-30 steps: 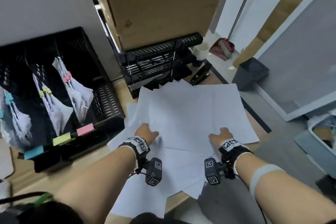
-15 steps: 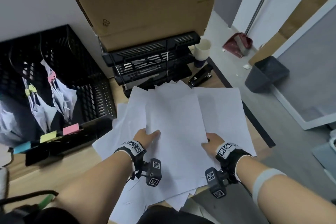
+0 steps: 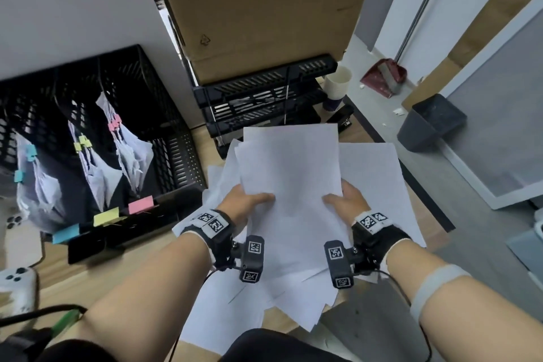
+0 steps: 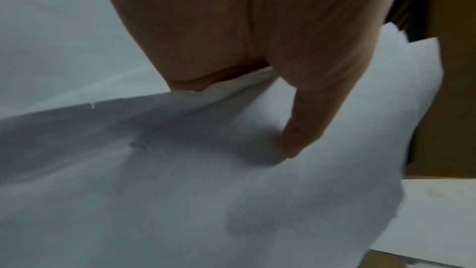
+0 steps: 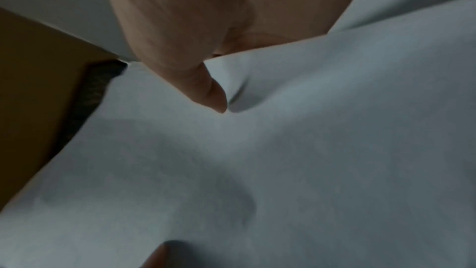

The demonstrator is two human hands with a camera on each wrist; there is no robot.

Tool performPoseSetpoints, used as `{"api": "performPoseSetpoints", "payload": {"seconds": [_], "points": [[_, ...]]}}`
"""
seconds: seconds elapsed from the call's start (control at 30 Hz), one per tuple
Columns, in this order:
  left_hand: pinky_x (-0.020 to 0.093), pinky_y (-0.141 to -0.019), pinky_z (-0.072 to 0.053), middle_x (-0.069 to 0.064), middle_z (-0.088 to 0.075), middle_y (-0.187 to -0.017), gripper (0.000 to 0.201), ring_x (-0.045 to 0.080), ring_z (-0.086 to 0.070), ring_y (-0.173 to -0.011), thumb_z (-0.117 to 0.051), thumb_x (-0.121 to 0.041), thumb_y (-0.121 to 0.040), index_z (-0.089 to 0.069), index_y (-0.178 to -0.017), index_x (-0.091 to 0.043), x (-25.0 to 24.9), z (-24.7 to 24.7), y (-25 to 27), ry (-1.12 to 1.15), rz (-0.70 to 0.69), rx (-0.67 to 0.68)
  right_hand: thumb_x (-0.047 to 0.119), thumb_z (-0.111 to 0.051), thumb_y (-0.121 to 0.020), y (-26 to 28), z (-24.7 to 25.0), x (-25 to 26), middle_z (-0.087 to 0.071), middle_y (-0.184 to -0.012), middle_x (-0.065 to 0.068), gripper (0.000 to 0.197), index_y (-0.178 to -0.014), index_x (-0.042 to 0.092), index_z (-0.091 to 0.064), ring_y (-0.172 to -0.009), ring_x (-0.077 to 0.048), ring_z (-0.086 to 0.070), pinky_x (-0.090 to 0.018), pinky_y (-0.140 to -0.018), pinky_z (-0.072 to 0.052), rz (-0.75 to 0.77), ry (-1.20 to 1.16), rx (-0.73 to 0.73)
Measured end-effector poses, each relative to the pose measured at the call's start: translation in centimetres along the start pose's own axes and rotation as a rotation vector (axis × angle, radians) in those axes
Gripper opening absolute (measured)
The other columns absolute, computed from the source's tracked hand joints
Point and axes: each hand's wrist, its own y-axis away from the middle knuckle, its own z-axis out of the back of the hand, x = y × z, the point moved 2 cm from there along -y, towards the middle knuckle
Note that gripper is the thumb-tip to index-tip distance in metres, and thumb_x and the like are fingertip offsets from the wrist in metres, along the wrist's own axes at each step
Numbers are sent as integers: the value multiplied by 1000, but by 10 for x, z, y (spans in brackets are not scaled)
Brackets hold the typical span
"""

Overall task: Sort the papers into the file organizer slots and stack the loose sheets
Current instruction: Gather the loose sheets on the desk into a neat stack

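Head view: both hands hold a bundle of white sheets point(image 3: 289, 182) lifted a bit over the table point(image 3: 126, 267), w/ more loose sheets point(image 3: 379, 173) spread flat underneath and to the right, some hanging past the near table edge. Left hand point(image 3: 244, 203) has the bundle's left edge, thumb on top; right hand point(image 3: 348, 198) has the right edge, thumb also on top. Left wrist view: left thumb point(image 4: 304, 129) presses down on the top sheet, paper edges tucked in the crook under the palm, so the grip is clamped on the bundle; fingers below are hidden. Right wrist view: same on that side, right thumb point(image 5: 206, 91) dents the paper, sheet edge runs into the palm, grip clamped on the bundle; a fingertip of some hand shows at the bottom edge, can't tell whose. File organizer point(image 3: 97, 138), black mesh, stands on the table to the left, well apart from the hands; 3 slots hold clipped paper packs w/ blue, yellow, pink clips, and blue point(image 3: 66, 233), yellow point(image 3: 106, 216), pink point(image 3: 141, 204) sticky tabs sit on its front lip. Black stacked letter trays point(image 3: 264, 100) are behind the bundle, under a big cardboard box point(image 3: 264, 9). Paper cup point(image 3: 338, 87) just right of the trays. On the floor at right: dark bin point(image 3: 432, 122), red dustpan point(image 3: 383, 75).
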Motion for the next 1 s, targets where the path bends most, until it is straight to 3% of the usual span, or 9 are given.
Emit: {"api": "performPoseSetpoints", "payload": {"seconds": [0.13, 0.23, 0.37, 0.43, 0.57, 0.67, 0.8, 0.9, 1.0], "points": [[27, -81, -59, 6, -77, -108, 40, 16, -74, -95, -73, 6, -82, -66, -120, -5, -44, 8, 13, 136, -222, 69, -1, -55, -83, 14, 2, 49, -72, -92, -3, 27, -86, 22, -68, -88, -27, -68, -37, -84, -54, 102, -163, -58], [36, -88, -59, 7, -77, -111, 47, 23, -73, -104, -85, -12, -76, -67, -120, -8, -38, 18, 13, 129, -236, 38, -5, -52, -80, 23, 0, 49, -70, -84, -6, 27, -85, 17, -67, -76, -26, -65, -36, -76, -54, 98, -192, -141], [39, -83, -60, 3, -79, -101, 34, 26, -74, -99, -83, -15, -79, -69, -110, -11, -4, 22, 10, 70, -141, -11, 0, -59, -80, 25, -14, 26, -70, -100, -14, 23, -96, 14, -63, -89, -30, -64, -39, -86, -54, 16, -8, -46], [49, -88, -59, 3, -77, -107, 35, 28, -72, -102, -80, -21, -80, -68, -113, -17, 13, 21, 9, -38, -58, -9, 3, -58, -84, 24, -18, 19, -68, -95, -9, 19, -100, 13, -61, -84, -24, -62, -28, -74, -51, -7, 110, -29], [47, -82, -62, 13, -71, -91, 13, 32, -69, -86, -71, -19, -83, -60, -83, -12, 40, 32, 6, -451, 174, -136, 11, -56, -86, 8, -19, 6, -71, -102, -12, 17, -98, 5, -68, -88, -26, -64, -26, -76, -49, -60, 345, 1], [38, -82, -57, 19, -73, -108, 37, 35, -72, -101, -74, -25, -81, -67, -107, 1, 58, 43, 11, -692, 369, -131, 12, -55, -84, -3, -29, -11, -70, -106, -13, 11, -89, 9, -64, -99, -31, -65, -29, -86, -50, -148, 520, 112], [40, -79, -59, 21, -72, -107, 51, 34, -74, -97, -77, -25, -81, -57, -118, 4, 72, 48, 14, -544, 431, -175, 17, -51, -74, -10, -53, -27, -62, -117, -16, 13, -85, 15, -57, -94, -31, -64, -31, -81, -52, -151, 659, 216], [45, -86, -61, 18, -67, -112, 57, 35, -70, -100, -79, -28, -81, -52, -122, 0, 72, 44, 14, -489, 347, -224, 16, -54, -78, -5, -61, -32, -58, -107, -7, 51, -126, 18, -38, -89, -28, -61, -34, -81, -52, -132, 629, 238], [40, -87, -53, 18, -65, -120, 51, 37, -65, -107, -76, -28, -84, -55, -122, 0, 67, 39, 12, -578, 193, -243, 8, -52, -82, -2, -58, -29, -56, -117, -5, 65, -138, 25, -23, -96, -28, -59, -33, -86, -50, -81, 504, 208]]}}
